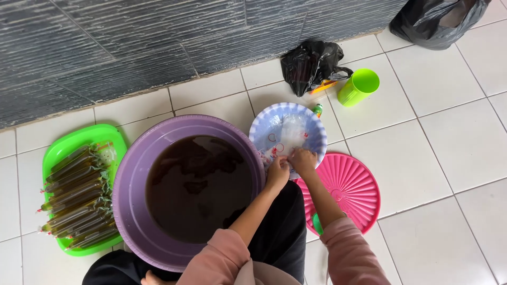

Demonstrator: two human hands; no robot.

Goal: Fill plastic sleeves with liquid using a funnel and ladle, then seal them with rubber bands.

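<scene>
White floor tiles ran up to a dark grey ribbed wall, and I crouched over them in pink sleeves. The big purple basin (138, 174), full of dark brown liquid, stood in front of me. Just right of the basin, touching its rim, sat a pale blue patterned bowl (264, 126) with clear plastic bags (291, 132) lying in it. My left hand (278, 171) and right hand (303, 160) met at the near edge of that bowl, fingertips pressed together on the plastic there; I could not tell how much of it each pinch had caught. Right of the basin and nearer to me than the bowl lay a pink ribbed lid (351, 187) under my right forearm. Left of the basin, a green tray (74, 138) held a row of long filled tubes (79, 198). Beyond the bowl, farther from the basin, stood a green cup (359, 86) beside a crumpled black bag (309, 64).
</scene>
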